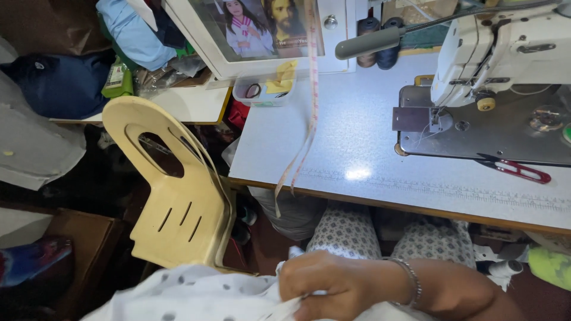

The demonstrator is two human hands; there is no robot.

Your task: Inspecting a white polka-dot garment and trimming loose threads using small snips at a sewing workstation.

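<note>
My right hand is at the bottom of the view, its fingers closed on a bunch of white fabric with grey dots. A thin metal bracelet sits on that wrist. The fabric spreads to the left across my lap, below a cream plastic chair. My knees in patterned trousers show under the table edge. My left hand is out of view.
A white sewing machine stands on the grey table at the upper right, with red-handled thread snips beside it. A measuring tape hangs over the table's front edge. Dark thread spools, a small clear box and piled clothes lie behind.
</note>
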